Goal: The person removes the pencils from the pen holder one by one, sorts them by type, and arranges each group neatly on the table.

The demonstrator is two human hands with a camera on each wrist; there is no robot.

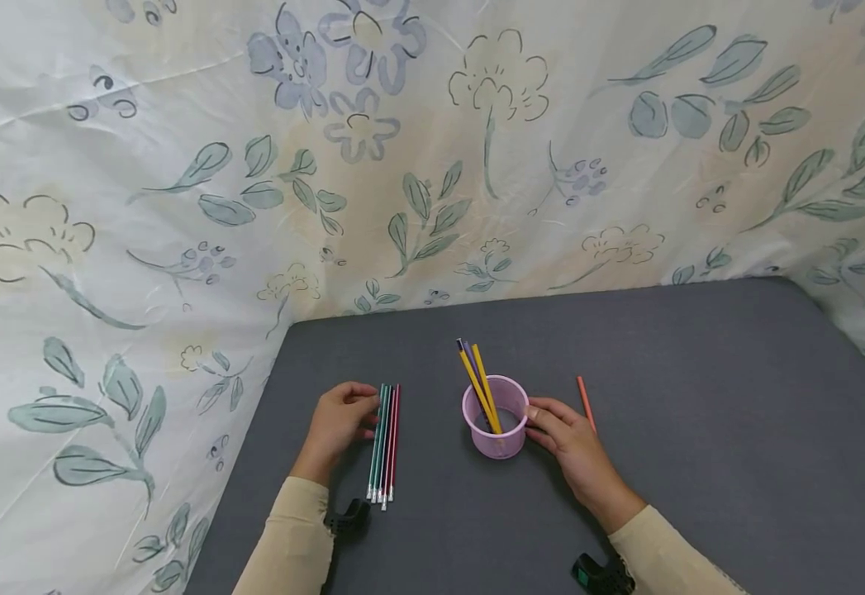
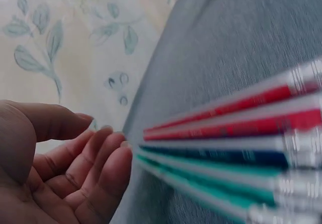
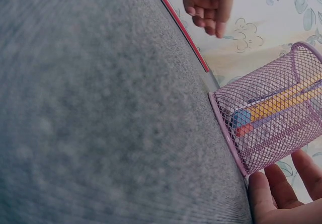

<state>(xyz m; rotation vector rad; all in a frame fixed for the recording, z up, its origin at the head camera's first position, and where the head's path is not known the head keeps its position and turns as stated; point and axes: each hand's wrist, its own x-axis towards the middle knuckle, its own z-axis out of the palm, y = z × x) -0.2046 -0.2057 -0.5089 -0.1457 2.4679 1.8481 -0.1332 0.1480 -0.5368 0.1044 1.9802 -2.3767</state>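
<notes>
My left hand (image 1: 337, 426) is beside a row of pencils, fingers loosely bent with nothing between them; the left wrist view shows a gap between thumb and fingertips. The row has teal pencils (image 1: 377, 442), a dark blue pencil (image 2: 216, 156) and red pencils (image 1: 393, 442), their ferrule ends towards me. A pink mesh pencil cup (image 1: 499, 446) stands upright to their right, with yellow pencils (image 1: 480, 380) and purple pencils (image 1: 468, 351) leaning inside. My right hand (image 1: 577, 450) touches the cup's right side with extended fingers (image 3: 282, 186).
An orange pencil (image 1: 586, 401) lies right of the cup, its near end hidden by my right hand. The grey tabletop (image 1: 737, 413) extends to both sides. Floral cloth (image 1: 432, 207) hangs behind and to the left of the table.
</notes>
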